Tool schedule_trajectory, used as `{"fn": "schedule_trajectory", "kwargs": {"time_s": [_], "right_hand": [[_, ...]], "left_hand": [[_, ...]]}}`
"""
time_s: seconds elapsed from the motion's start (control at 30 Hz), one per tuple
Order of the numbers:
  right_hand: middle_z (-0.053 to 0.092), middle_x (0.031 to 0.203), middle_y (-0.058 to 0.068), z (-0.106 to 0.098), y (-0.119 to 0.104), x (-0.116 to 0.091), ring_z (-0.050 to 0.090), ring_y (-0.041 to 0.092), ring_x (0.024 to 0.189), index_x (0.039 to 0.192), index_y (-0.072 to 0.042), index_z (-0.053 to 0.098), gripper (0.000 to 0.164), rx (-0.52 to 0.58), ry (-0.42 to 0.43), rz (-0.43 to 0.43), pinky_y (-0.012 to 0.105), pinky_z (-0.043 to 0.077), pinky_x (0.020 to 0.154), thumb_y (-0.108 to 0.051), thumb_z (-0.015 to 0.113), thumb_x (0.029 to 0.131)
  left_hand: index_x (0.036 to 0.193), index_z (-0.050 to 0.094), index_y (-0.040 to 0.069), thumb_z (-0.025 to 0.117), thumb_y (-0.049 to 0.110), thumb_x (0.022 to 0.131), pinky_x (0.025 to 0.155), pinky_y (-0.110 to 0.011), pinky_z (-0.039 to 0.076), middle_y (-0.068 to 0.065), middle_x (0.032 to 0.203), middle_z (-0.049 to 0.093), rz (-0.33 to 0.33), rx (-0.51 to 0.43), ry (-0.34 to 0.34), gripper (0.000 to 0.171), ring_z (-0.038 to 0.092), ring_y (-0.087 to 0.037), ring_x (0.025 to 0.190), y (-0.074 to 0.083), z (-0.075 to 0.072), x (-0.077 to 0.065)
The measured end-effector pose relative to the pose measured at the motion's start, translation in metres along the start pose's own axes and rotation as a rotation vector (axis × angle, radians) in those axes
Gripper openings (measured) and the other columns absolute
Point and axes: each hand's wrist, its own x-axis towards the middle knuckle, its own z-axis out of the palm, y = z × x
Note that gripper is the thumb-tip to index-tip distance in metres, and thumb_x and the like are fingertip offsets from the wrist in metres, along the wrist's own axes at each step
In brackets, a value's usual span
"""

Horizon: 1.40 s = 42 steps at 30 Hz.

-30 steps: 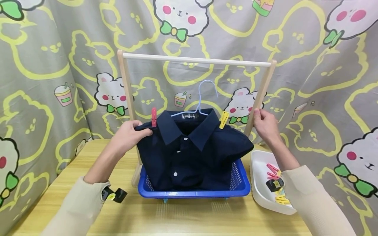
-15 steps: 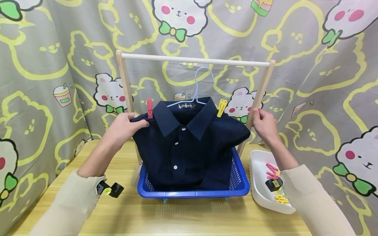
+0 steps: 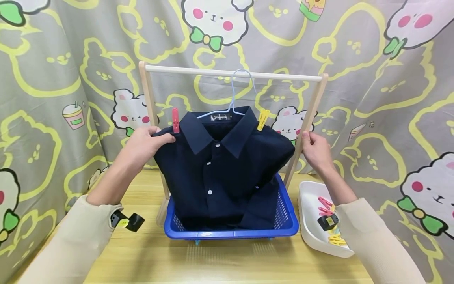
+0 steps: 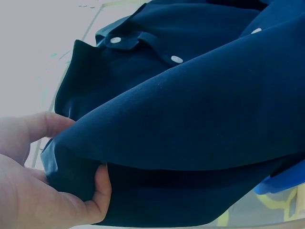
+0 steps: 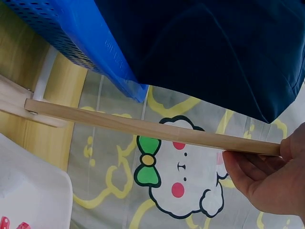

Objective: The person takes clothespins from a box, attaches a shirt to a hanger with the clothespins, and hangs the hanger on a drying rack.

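A navy shirt [image 3: 227, 173] is on a light blue hanger [image 3: 232, 103], its lower part inside a blue basket [image 3: 230, 234]. My left hand [image 3: 143, 144] pinches the shirt's shoulder; in the left wrist view, thumb and fingers close on the dark cloth [image 4: 157, 114]. A red clothespin [image 3: 175, 120] and a yellow clothespin [image 3: 263, 119] sit on the shoulders. The hanger's hook overlaps the white bar [image 3: 198, 71] of a wooden rack; whether it is over the bar or in front, I cannot tell. My right hand [image 3: 317, 152] holds the rack's right post [image 3: 310, 114], which the right wrist view confirms.
A white tray [image 3: 312, 244] stands right of the basket, holding red clothespins [image 3: 325, 206] and yellow clothespins [image 3: 336, 240]. The rack's left post [image 3: 149, 94] rises behind my left hand. Everything stands on a wooden table [image 3: 184, 268], with a patterned curtain [image 3: 106, 47] behind.
My left hand has raised the shirt and hanger, shifting them slightly left. The hook has gone from below the bar to its height. My right hand has stayed on the post.
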Motion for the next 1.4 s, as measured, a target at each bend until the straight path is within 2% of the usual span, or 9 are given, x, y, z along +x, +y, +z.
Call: {"fn": "schedule_trajectory", "kwargs": {"time_s": [0.13,0.3,0.57,0.67,0.8,0.9,1.07,1.23,1.4], "right_hand": [[0.069,0.109,0.028,0.001,0.000,0.000,0.065,0.034,0.093,0.123,0.001,0.066,0.055,-0.007,0.009,-0.003,0.029,0.046,0.073,-0.041,0.035,0.109],[0.069,0.107,0.027,0.001,0.000,0.000,0.064,0.034,0.091,0.118,0.002,0.066,0.054,-0.015,0.016,-0.012,0.032,0.045,0.072,-0.041,0.035,0.109],[0.068,0.110,0.029,0.001,0.001,-0.001,0.068,0.039,0.092,0.123,0.003,0.064,0.057,-0.006,-0.004,-0.006,0.028,0.047,0.069,-0.043,0.033,0.109],[0.068,0.111,0.028,0.001,0.001,-0.001,0.068,0.039,0.092,0.124,0.002,0.064,0.057,-0.007,-0.004,-0.009,0.028,0.046,0.068,-0.044,0.033,0.109],[0.068,0.112,0.028,0.000,0.001,-0.001,0.068,0.039,0.092,0.125,0.002,0.064,0.058,-0.008,-0.001,-0.007,0.028,0.045,0.069,-0.045,0.033,0.109],[0.068,0.112,0.028,-0.001,0.000,-0.001,0.067,0.038,0.093,0.125,0.002,0.064,0.058,-0.005,-0.002,-0.003,0.029,0.045,0.069,-0.045,0.033,0.108],[0.066,0.115,0.028,0.000,0.001,-0.001,0.066,0.038,0.095,0.127,0.002,0.063,0.059,0.007,-0.018,0.009,0.029,0.047,0.070,-0.045,0.032,0.109],[0.065,0.120,0.027,0.001,0.002,-0.001,0.065,0.038,0.098,0.129,0.000,0.061,0.061,0.015,-0.026,0.023,0.031,0.048,0.073,-0.047,0.030,0.108],[0.065,0.121,0.028,0.002,0.002,-0.001,0.066,0.038,0.099,0.130,0.000,0.061,0.061,0.016,-0.027,0.020,0.030,0.048,0.073,-0.047,0.029,0.108]], "left_hand": [[0.085,0.052,0.004,0.062,0.039,0.096,0.071,-0.039,0.034,0.003,0.067,0.032,0.004,-0.008,-0.001,0.038,0.041,-0.024,0.079,0.004,-0.003,0.000],[0.078,0.050,0.004,0.062,0.036,0.097,0.075,-0.040,0.035,0.000,0.069,0.034,0.018,-0.044,0.012,0.039,0.044,-0.028,0.085,0.009,-0.007,0.001],[0.093,0.061,-0.003,0.063,0.040,0.096,0.090,-0.041,0.041,-0.006,0.086,0.060,-0.001,-0.071,0.031,0.042,0.048,-0.030,0.109,0.020,-0.010,0.007],[0.104,0.063,-0.003,0.062,0.041,0.095,0.100,-0.047,0.041,-0.014,0.105,0.063,-0.011,-0.074,0.024,0.045,0.048,-0.032,0.117,0.025,-0.011,0.008],[0.111,0.062,-0.005,0.062,0.043,0.096,0.111,-0.053,0.035,-0.023,0.123,0.058,-0.015,-0.073,0.025,0.050,0.044,-0.035,0.127,0.030,-0.013,0.009],[0.107,0.063,-0.005,0.062,0.042,0.096,0.109,-0.053,0.036,-0.022,0.119,0.059,-0.014,-0.073,0.042,0.048,0.044,-0.036,0.126,0.032,-0.013,0.011],[0.096,0.063,-0.005,0.063,0.038,0.096,0.099,-0.046,0.041,-0.014,0.099,0.062,-0.007,-0.085,0.064,0.043,0.045,-0.034,0.120,0.032,-0.012,0.013],[0.091,0.062,-0.003,0.063,0.036,0.095,0.093,-0.042,0.042,-0.006,0.086,0.062,-0.005,-0.080,0.054,0.040,0.047,-0.033,0.117,0.033,-0.012,0.012],[0.082,0.056,0.002,0.063,0.036,0.096,0.084,-0.040,0.040,-0.001,0.070,0.050,0.002,-0.053,0.041,0.037,0.049,-0.031,0.101,0.035,-0.011,0.010]]}}
